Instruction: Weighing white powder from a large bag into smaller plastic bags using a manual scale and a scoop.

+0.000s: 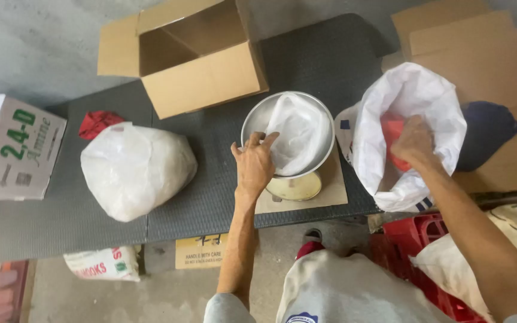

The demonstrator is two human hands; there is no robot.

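Observation:
My left hand (254, 162) holds the edge of a thin white plastic bag (299, 133) that lies open inside the round metal pan (252, 122) of a weighing scale (294, 186). My right hand (413, 141) reaches down into a large white woven sack (417, 90) and grips a red scoop (392, 128), partly hidden by the sack's rim. The sack stands open at the right end of the dark table (210, 203).
A tied, filled white plastic bag (133, 167) lies at the left, a red cloth (97, 122) behind it. An open cardboard box (192, 60) stands at the back, a printed carton (13, 146) at far left. Flat cardboard (474, 48), a dark bag (486, 128) and a red crate (414, 239) sit right.

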